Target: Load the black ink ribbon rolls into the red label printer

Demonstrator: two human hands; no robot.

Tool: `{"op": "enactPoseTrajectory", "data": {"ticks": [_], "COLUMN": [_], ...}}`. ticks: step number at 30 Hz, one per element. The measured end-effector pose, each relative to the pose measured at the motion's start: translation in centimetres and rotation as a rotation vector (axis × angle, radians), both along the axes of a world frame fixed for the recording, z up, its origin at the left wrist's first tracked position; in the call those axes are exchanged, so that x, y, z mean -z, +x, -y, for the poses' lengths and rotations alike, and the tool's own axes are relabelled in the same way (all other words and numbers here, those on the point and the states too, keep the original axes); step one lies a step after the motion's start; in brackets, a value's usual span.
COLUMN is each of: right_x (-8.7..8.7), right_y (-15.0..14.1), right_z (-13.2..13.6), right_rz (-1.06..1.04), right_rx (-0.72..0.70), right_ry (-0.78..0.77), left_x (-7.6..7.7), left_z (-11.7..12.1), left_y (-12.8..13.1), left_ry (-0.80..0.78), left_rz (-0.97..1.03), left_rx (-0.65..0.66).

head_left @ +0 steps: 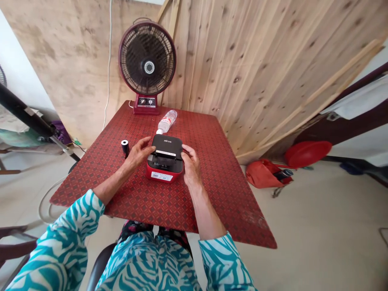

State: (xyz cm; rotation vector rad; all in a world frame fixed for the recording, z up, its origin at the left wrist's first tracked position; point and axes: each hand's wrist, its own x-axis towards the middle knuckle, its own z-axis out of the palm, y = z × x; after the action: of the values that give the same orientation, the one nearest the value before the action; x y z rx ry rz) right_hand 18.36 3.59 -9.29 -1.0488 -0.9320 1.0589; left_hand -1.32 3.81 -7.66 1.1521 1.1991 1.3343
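Note:
A small red and black label printer point(165, 158) sits near the middle of the red patterned tabletop point(212, 194), with a white sticker on its front face. My left hand point(138, 152) grips its left side, fingers reaching onto the black top. My right hand point(190, 165) holds its right side. A short black roll with a white core point(125, 148) stands just left of my left hand. Behind the printer, a clear plastic bottle point(167, 122) lies on its side, its cap hidden by the printer.
A maroon table fan point(147, 58) stands at the far edge, against a wooden plank wall point(257, 68). Its white cord runs up the wall. A red bag point(263, 173) and a red plastic basin point(307, 153) sit on the floor to the right.

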Motion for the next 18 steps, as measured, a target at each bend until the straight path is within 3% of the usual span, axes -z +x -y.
{"op": "enactPoseTrajectory", "data": {"ticks": [4, 12, 18], "right_x": [0.1, 1.0, 2.2], "right_y": [0.1, 0.6, -0.4], "right_z": [0.1, 0.3, 0.5], "right_rz": [0.006, 0.195, -0.001], "right_rx": [-0.031, 0.012, 0.051], "right_ry": [-0.013, 0.073, -0.007], "left_x": [0.1, 0.6, 2.3], "left_z": [-0.4, 0.4, 1.2], "left_y": [0.5, 1.0, 0.5], "left_ry": [-0.065, -0.057, -0.065], "left_rz": [0.159, 0.263, 0.424], "left_rx": [0.073, 0.091, 0.174]}}
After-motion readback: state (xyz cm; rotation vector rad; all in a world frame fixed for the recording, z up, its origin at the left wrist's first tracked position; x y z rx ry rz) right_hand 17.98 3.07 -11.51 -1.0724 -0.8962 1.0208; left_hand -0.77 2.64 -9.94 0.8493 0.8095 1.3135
